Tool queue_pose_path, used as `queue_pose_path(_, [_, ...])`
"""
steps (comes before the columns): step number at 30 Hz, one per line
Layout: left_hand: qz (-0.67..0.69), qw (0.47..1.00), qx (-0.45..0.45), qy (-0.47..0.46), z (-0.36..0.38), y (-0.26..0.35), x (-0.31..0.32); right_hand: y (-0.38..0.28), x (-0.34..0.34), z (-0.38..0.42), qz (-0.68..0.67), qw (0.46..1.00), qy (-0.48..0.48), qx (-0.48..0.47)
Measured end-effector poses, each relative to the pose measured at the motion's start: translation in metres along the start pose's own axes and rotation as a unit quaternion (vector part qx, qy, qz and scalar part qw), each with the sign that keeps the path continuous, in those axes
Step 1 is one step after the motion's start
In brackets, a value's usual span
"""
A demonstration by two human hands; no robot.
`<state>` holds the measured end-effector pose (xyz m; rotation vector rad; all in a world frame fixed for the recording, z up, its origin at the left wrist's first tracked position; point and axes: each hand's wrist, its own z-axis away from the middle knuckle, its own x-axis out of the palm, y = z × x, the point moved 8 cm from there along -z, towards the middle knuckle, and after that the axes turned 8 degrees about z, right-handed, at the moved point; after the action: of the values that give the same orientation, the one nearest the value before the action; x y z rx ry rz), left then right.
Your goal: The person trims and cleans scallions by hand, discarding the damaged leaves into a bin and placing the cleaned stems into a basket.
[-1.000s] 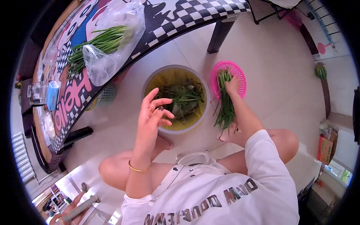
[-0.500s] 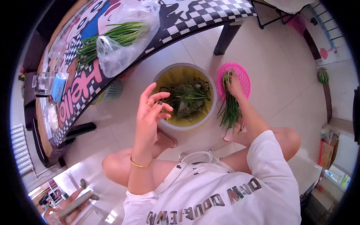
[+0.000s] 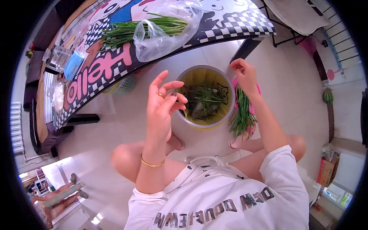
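My left hand [image 3: 163, 103] is raised at the left of the trash bin [image 3: 233, 103], its fingers apart and nothing visible in it. The bin has a yellow liner, with green trimmings [image 3: 207, 97] inside. My right hand [image 3: 246, 76] is above the pink basket [image 3: 257, 89], right of the bin. Its fingers are curled together, and anything small between them cannot be made out. Long green chives [image 3: 243, 111] lie across the basket below that wrist, their ends hanging toward my foot. The hand and forearm hide part of the basket.
A patterned table [image 3: 237, 25] spans the far left, bearing more chives [image 3: 165, 26] in a plastic bag [image 3: 153, 48], a blue packet [image 3: 74, 65] and a clear container [image 3: 58, 59]. A green basket [image 3: 125, 84] is under it. A folding chair [image 3: 295, 17] stands far right.
My right hand has let go of the chives and risen away from the basket, leaving them lying there. My left hand keeps its spread pose. The whole view has shifted a little.
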<state>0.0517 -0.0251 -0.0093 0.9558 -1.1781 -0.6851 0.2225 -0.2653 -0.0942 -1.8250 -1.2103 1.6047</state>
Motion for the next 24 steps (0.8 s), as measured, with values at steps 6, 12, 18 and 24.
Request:
queue_pose_path(6, [0.055,0.998,-0.028,0.025,0.005,0.007,-0.011,-0.046,0.036,0.006,-0.029,0.996,-0.070,-0.042])
queue_pose_path(12, [0.063,0.997,-0.014,0.031,0.007,0.018,-0.020,-0.109,0.032,-0.036,-0.055,0.991,-0.055,-0.106])
queue_pose_path(18, [0.080,0.996,-0.007,0.038,0.002,0.025,-0.025,-0.193,0.028,-0.085,0.004,0.972,0.028,-0.235])
queue_pose_path(24, [0.092,0.995,-0.013,0.023,-0.002,0.019,-0.020,-0.216,0.096,-0.097,0.075,0.945,-0.043,-0.315])
